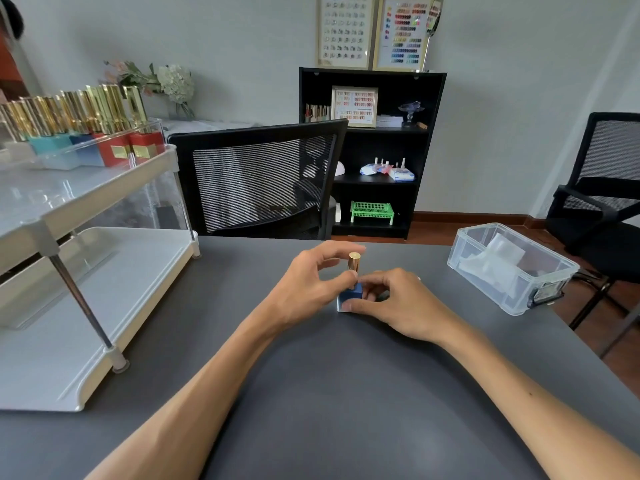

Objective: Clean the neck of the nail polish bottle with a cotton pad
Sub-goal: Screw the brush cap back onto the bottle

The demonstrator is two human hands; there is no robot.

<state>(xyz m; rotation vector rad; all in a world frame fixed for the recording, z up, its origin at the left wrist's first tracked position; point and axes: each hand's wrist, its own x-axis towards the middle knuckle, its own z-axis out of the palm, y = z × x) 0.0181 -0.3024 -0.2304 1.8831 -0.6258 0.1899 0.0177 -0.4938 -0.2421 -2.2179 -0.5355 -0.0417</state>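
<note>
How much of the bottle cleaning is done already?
Just the start. The blue nail polish bottle stands on the grey table with its gold cap still on. The right hand steadies the base while the left hand pinches the cap, probably to unscrew it. Left: opening it, fetching a cotton pad, perhaps from the clear box, and wiping the neck.

A nail salon: polish bottles [86, 126] racked, colour charts [403, 32] framed.
</note>
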